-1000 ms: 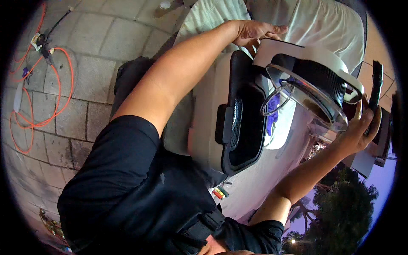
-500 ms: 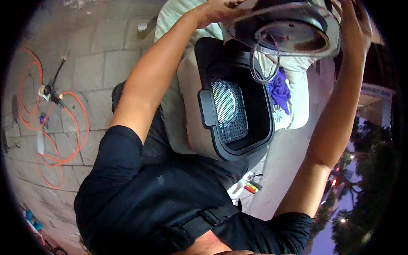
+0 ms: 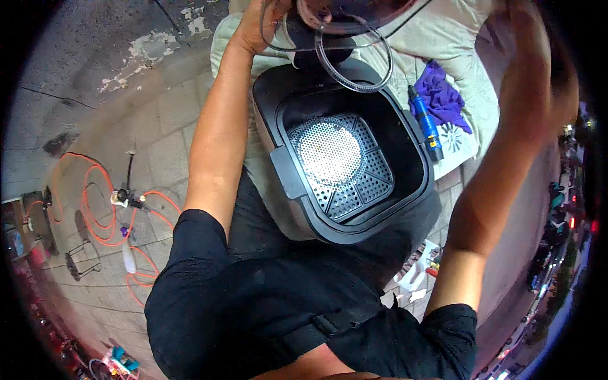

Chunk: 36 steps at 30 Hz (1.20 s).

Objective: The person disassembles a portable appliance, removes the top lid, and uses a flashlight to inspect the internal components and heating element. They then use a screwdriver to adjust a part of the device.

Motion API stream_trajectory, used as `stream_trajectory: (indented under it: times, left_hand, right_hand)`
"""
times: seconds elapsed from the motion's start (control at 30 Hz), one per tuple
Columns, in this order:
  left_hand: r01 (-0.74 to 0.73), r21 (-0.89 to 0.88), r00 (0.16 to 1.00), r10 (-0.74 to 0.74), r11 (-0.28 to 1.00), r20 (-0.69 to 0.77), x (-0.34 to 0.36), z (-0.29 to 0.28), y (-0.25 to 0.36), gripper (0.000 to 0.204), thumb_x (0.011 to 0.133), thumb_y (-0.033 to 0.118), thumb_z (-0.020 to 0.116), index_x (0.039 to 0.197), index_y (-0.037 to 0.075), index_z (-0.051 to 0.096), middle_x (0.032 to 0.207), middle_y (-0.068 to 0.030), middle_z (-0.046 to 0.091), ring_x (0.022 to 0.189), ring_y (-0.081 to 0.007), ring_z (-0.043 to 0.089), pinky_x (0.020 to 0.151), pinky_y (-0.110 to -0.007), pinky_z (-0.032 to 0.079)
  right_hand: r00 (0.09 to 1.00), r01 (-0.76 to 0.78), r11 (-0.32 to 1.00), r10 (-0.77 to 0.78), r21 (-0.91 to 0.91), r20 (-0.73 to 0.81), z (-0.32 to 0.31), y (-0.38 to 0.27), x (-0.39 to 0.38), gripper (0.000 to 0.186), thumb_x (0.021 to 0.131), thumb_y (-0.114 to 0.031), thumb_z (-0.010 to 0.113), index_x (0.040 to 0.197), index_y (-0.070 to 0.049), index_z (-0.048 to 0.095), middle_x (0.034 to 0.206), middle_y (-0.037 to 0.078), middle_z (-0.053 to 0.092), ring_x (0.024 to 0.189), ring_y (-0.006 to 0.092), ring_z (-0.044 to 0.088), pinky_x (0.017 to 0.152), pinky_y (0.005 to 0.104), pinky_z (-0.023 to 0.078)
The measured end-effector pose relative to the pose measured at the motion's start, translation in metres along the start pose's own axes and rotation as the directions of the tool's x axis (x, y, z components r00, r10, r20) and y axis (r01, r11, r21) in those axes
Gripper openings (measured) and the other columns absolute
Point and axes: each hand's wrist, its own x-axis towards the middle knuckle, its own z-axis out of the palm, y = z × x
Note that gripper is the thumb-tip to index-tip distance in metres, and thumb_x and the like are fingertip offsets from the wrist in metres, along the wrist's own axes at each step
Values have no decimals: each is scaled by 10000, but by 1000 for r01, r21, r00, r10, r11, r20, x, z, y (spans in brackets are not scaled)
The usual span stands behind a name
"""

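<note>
Here's the head view, and the pot (image 3: 354,235) sits front and centre on the person's lap area, black rim up, its mouth wide to the camera. Inside, down on the bottom, a tray (image 3: 373,168) full of small holes, a bright glare across its middle. A latch (image 3: 288,172) juts from the rim's left side. Up top, the lid (image 3: 354,9), partly cut off by the upper edge, with a metal ring (image 3: 361,88) hanging from it over the pot's far rim. The left hand (image 3: 263,28) is up at the lid's left edge; how tightly its fingers close, I cannot tell. Over to the right, the right hand (image 3: 532,35) is raised high and badly blurred: wide, narrow or holding something, cannot tell. Beside the pot, a blue tube (image 3: 423,114) lies on the pale sheet (image 3: 449,38), a purple cloth (image 3: 443,95) bunched just beside it. Far left, an orange hose (image 3: 81,155) loops over the paving (image 3: 161,123).
</note>
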Motion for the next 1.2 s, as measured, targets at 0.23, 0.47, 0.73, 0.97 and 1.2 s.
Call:
stream_trajectory:
  times: [0.23, 0.47, 0.73, 0.97, 1.2]
  left_hand:
    - [76, -142, 996, -83, 987, -45, -3, -27, -28, 688, 948, 493, 691, 1459, 73, 502, 1394, -59, 595, 1247, -244, 552, 1059, -408, 450]
    - [388, -262, 914, -405, 884, -14, -13, 9, 39, 687, 932, 485, 727, 1443, 59, 556, 1449, -58, 600, 1342, -249, 550, 1179, -420, 382]
    - [620, -348, 736, -675, 703, -54, -34, 14, 70, 594, 1044, 456, 531, 1492, 67, 498, 1510, -139, 533, 1375, -373, 508, 1120, -611, 416]
    - [724, -177, 647, -745, 667, -161, -39, 35, 83, 582, 1035, 445, 552, 1479, 69, 512, 1496, -135, 547, 1363, -365, 521, 1111, -605, 427]
    - [765, -62, 623, -761, 641, -180, -34, 43, 98, 570, 1026, 433, 573, 1465, 72, 526, 1481, -131, 562, 1351, -357, 533, 1101, -600, 437]
  right_hand:
    - [941, -120, 959, 192, -258, 278, -90, -16, -183, 346, 775, 20, 796, 1112, 34, 721, 977, 153, 756, 822, 254, 723, 788, 337, 549]
    - [968, 41, 992, -9, -120, 250, -80, 13, -213, 410, 745, -18, 816, 1138, -15, 700, 752, 73, 632, 651, 260, 619, 636, 375, 472]
    - [990, -114, 987, 122, -110, 65, -77, 26, -241, 291, 825, -105, 778, 1094, -34, 694, 747, 72, 627, 687, 267, 635, 722, 386, 497]
    - [973, -232, 969, 233, -81, -6, -73, 29, -250, 237, 874, -156, 704, 1082, -46, 673, 744, 75, 598, 717, 261, 633, 718, 380, 483]
    - [981, -192, 979, 190, -64, -37, -67, 45, -230, 140, 833, -193, 712, 880, -66, 677, 689, 76, 666, 655, 245, 675, 654, 360, 486]
